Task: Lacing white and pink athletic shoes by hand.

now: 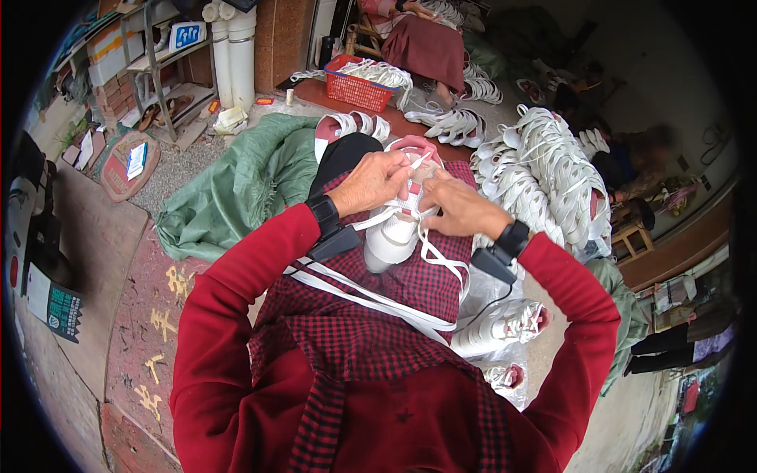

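Note:
A white sneaker (390,246) with a pink lining rests on my lap, its toe toward me. My left hand (369,186) is closed at the upper eyelets, pinching a white shoelace beside the tongue. Across from it, my right hand (465,208) is closed on the lace at the other side of the shoe, though its fingertips are partly hidden. A loose lace loop (443,260) hangs down on the right of the toe. Several more white laces (371,302) lie across my checked apron (323,339).
Nested white sneakers (560,177) are piled at the right. Finished-looking laced sneakers (505,327) stand near my right elbow. A green sack (236,185) lies at the left. Beyond are a red basket (359,91) full of laces and a seated person (422,51).

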{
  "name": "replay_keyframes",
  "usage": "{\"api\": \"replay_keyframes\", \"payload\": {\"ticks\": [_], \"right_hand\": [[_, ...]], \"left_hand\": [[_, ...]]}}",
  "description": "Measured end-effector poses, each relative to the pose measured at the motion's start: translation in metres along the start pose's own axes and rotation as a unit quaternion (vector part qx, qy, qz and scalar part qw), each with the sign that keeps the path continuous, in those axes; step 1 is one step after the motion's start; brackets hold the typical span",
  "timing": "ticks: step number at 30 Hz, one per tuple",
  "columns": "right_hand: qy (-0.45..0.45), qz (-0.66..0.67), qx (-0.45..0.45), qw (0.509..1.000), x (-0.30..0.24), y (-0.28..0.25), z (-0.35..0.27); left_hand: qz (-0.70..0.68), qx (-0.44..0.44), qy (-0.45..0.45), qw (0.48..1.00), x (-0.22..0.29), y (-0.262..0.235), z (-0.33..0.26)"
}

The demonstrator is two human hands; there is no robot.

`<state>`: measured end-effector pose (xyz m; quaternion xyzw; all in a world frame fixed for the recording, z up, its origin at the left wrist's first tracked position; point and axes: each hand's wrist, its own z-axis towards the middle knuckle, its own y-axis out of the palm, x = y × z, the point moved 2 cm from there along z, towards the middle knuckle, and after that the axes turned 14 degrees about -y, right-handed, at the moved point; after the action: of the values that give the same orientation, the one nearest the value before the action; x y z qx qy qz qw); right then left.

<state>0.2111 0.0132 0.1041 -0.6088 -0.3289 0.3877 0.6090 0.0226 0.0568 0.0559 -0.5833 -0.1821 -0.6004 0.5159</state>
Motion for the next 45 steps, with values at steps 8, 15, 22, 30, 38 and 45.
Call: {"api": "replay_keyframes", "payload": {"ticks": [8,15,22,30,38,45], "right_hand": [[0.100,0.027,-0.165,0.981,0.005,-0.007,0.026],[0.169,-0.006,-0.024,0.985,-0.002,0.004,0.024],[0.311,0.448,0.448,0.709,0.032,-0.008,0.000],[0.187,0.397,0.413,0.798,0.008,-0.014,-0.005],[0.170,0.447,0.426,0.768,0.008,-0.012,0.013],[0.175,0.417,0.437,0.778,0.010,-0.007,0.018]], "left_hand": [[-0.023,-0.019,0.000,1.000,-0.002,0.009,0.001],[-0.068,0.007,-0.013,0.998,-0.009,0.011,0.001],[-0.098,0.004,-0.022,0.995,-0.005,0.010,-0.001],[-0.161,0.122,0.037,0.979,0.003,0.024,-0.007],[-0.328,0.038,-0.094,0.939,0.019,0.034,-0.016],[-0.214,0.043,-0.102,0.970,0.018,0.030,-0.014]]}}
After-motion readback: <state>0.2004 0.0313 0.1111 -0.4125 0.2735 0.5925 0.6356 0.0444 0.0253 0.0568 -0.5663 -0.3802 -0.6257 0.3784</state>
